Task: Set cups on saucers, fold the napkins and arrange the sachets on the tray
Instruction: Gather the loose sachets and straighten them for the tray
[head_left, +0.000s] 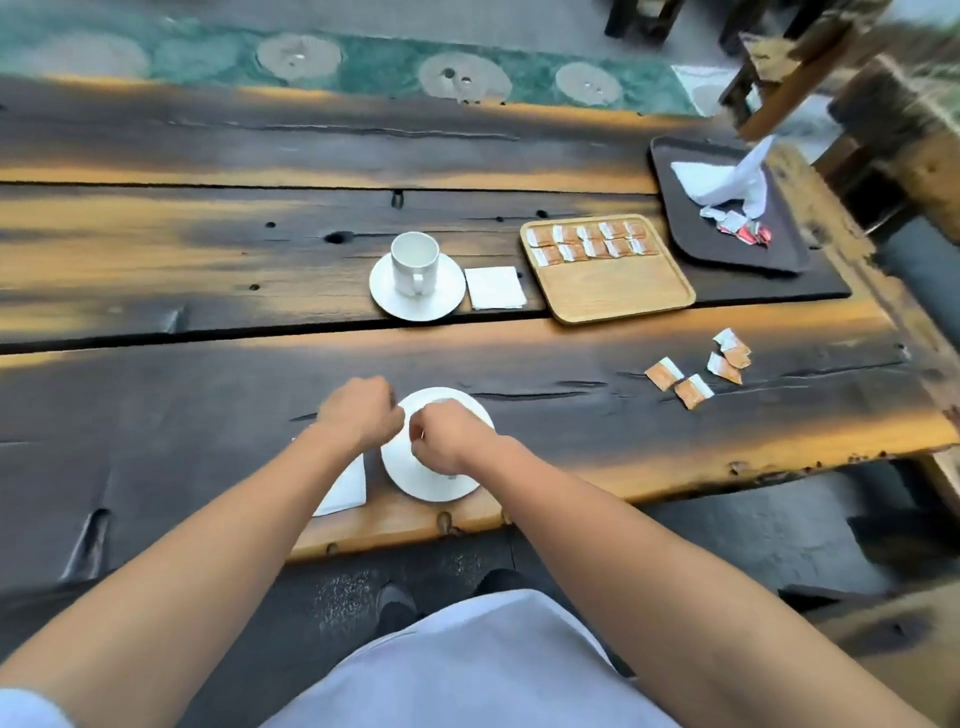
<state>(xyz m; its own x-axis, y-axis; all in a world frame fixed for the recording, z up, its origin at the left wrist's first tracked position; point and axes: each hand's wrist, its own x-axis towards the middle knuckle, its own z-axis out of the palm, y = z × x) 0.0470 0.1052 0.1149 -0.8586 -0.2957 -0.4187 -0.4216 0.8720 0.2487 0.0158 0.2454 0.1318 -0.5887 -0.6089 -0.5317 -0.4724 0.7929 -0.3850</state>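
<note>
Near the table's front edge lies a white saucer (470, 418). The cup on it is almost hidden under my right hand (441, 441), whose fingers curl down around it. My left hand (358, 415) is curled at the saucer's left rim, and its fingertips are hidden. A folded white napkin (348, 488) peeks out under my left forearm. Farther back, a white cup (414, 260) stands on its saucer (447, 299) with a folded napkin (494, 288) to the right. The wooden tray (618, 291) holds two rows of orange sachets (592, 241).
Several loose orange sachets (696, 371) lie on the table at the right. A dark tray (727, 249) at the back right holds crumpled white napkins (727, 182) and red sachets (750, 234). Wooden chairs stand beyond the table's right end.
</note>
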